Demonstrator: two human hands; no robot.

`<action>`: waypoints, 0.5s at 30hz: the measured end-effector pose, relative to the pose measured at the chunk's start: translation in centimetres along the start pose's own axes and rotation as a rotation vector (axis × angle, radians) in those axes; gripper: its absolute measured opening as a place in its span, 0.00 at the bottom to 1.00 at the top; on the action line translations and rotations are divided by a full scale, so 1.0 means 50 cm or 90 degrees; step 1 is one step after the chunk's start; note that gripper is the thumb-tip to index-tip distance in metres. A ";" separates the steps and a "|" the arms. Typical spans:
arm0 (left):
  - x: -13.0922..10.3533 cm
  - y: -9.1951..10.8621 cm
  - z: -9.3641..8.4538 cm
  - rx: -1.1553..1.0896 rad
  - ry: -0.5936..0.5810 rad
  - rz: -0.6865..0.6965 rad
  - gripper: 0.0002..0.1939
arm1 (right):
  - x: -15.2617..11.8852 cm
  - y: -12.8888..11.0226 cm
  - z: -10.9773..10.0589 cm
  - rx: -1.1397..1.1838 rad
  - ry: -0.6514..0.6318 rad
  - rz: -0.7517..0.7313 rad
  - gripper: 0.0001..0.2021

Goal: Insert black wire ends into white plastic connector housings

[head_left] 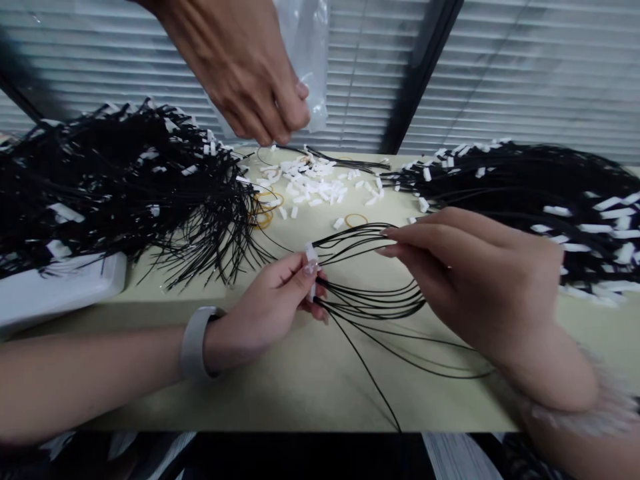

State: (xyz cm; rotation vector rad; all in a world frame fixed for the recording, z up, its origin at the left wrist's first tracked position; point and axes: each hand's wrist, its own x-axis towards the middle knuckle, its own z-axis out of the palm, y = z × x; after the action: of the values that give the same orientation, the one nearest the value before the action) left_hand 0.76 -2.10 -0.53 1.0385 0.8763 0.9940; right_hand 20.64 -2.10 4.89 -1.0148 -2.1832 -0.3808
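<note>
My left hand, with a grey band on its wrist, pinches a white connector between thumb and fingers. Several thin black wires run out of the connector to the right, in an upper and a lower group. My right hand is closed on the upper group, thumb against forefinger. The lower group curves beneath the right palm, and where those wires end is partly hidden. One loose wire hangs down toward the table's front edge.
Another person's hand reaches in from above, beside a clear plastic bag. Heaps of black wires stand left and right. Small white connectors and yellow rubber bands lie between. A white box sits left.
</note>
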 end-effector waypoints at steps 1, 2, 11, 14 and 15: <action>0.000 0.001 0.000 -0.004 0.010 -0.003 0.10 | 0.004 0.004 -0.007 0.049 -0.025 0.046 0.03; 0.000 0.003 0.001 -0.011 0.022 -0.006 0.10 | 0.007 0.008 -0.014 0.111 -0.061 0.101 0.04; 0.008 0.007 0.010 -0.157 0.107 -0.048 0.06 | 0.002 0.035 -0.052 0.470 -0.241 0.256 0.17; 0.010 0.008 0.009 -0.157 0.120 -0.055 0.05 | 0.003 0.034 -0.052 0.450 -0.220 0.254 0.18; 0.011 0.009 0.009 -0.158 0.123 -0.056 0.05 | 0.003 0.032 -0.052 0.452 -0.225 0.250 0.18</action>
State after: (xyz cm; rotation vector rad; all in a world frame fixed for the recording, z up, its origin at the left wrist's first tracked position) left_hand 1.25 -1.63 -0.06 0.6961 0.9207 1.1095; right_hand 23.00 -2.28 6.83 -1.0967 -2.0792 0.7550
